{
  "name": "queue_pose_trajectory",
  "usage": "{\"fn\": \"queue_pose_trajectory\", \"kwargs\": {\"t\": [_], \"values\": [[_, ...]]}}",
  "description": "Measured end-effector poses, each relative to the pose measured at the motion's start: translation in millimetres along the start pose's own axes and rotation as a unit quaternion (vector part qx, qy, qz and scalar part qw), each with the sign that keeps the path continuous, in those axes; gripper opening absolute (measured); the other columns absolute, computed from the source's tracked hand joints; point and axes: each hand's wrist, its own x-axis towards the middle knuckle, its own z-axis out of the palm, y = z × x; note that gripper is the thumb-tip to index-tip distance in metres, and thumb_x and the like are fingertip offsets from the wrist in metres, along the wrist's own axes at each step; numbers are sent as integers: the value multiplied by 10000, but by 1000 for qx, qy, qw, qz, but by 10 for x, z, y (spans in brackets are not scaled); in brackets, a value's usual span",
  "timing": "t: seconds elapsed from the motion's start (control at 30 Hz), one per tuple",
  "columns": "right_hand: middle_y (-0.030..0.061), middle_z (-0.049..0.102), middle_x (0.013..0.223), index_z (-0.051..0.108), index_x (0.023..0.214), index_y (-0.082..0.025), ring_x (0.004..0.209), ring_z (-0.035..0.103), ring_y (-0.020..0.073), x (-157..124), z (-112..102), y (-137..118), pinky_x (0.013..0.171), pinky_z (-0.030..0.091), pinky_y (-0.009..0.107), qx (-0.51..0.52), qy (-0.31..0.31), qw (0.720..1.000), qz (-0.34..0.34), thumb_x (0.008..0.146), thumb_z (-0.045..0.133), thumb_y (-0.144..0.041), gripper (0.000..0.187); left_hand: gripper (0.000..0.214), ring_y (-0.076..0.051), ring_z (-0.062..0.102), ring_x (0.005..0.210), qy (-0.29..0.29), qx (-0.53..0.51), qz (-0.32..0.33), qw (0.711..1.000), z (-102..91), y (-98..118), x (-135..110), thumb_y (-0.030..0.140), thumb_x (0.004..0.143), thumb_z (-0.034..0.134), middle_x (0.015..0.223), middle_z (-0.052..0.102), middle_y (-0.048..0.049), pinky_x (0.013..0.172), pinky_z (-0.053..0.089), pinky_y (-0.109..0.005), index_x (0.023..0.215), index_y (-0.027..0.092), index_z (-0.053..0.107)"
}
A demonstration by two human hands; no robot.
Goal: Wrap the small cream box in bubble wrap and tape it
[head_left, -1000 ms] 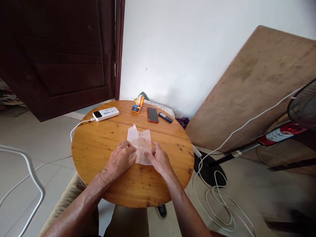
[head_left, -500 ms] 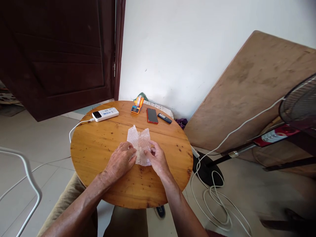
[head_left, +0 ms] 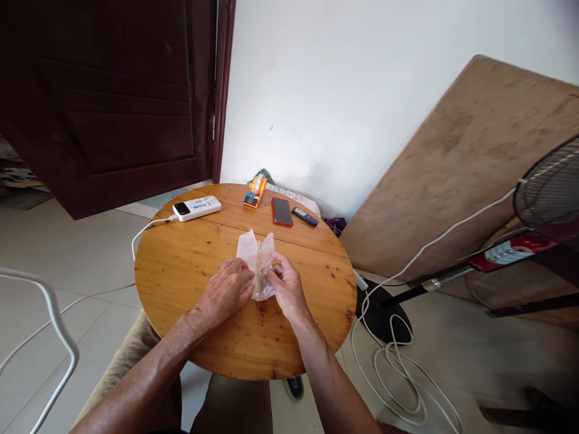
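Note:
A small sheet of clear bubble wrap (head_left: pixel 256 253) lies folded up in the middle of a round wooden table (head_left: pixel 190 271). My left hand (head_left: pixel 226 292) grips its left edge with curled fingers. My right hand (head_left: pixel 284 288) pinches the right edge, and the two hands nearly touch, with the wrap bunched between them. Whether anything lies inside the wrap is hidden.
At the table's far side lie a white power bank (head_left: pixel 197 208) with a white cable, an orange tape dispenser (head_left: pixel 254 191), a red-edged phone (head_left: pixel 281 211) and a small dark device (head_left: pixel 304 216). A wooden board (head_left: pixel 456 163) leans on the wall. A fan (head_left: pixel 549 193) and coiled cable (head_left: pixel 402 374) are right.
My hands have drawn together, and the bubble wrap has gone from spread open to folded narrow between them. The view shifted slightly.

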Motion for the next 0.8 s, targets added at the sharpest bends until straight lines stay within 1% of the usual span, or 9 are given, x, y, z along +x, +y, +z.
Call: {"fn": "queue_pose_trajectory", "kwargs": {"t": [0.2,0.33,0.43,0.5,0.6,0.7,0.8], "values": [[-67,533,634,579,1177,-155,554,477,109,45,110,-83,527,382,233,-37,-7,999,-6,708,662,-321,504,176,-262,617,1045,-15,5,0,1000,8,0,22,141,856,586,1064,648,-95,907,532,-387,922,194,741],[-72,532,613,572,1203,-132,533,484,111,48,144,-128,508,384,234,-48,-3,999,17,700,654,-308,539,184,-253,618,1030,4,-4,6,1000,53,-41,23,127,822,610,1055,652,-86,896,527,-366,928,205,738],[-58,571,620,545,1248,-127,545,529,125,-1,133,-179,524,423,244,-43,-14,999,29,744,644,-332,553,170,-240,620,1004,21,-22,14,999,76,-65,19,128,809,616,1018,655,-78,883,520,-346,914,207,724],[-29,637,689,505,1307,-146,585,579,139,-64,109,-218,556,468,256,-28,-34,998,36,797,625,-371,571,142,-235,621,972,27,-40,16,999,87,-73,14,128,809,604,977,656,-74,867,518,-344,881,199,704],[39,720,901,436,1382,-179,692,650,160,-180,65,-259,616,523,279,-7,-53,998,45,859,579,-392,583,153,-240,619,952,50,-62,4,997,114,-79,3,123,783,610,954,661,-74,850,520,-354,913,185,663],[90,721,1091,439,1388,-195,868,686,184,-289,39,-267,728,552,302,-20,-56,998,32,865,572,-323,555,276,-249,619,984,76,-74,-10,994,160,-90,-11,124,757,624,991,668,-87,865,523,-372,1029,176,619],[108,696,1194,448,1394,-210,1028,674,203,-361,33,-262,834,555,330,-28,-69,997,22,861,565,-267,549,365,-247,622,1015,88,-85,-8,992,204,-100,-26,128,759,612,1015,669,-94,898,520,-386,1120,171,577]]}}
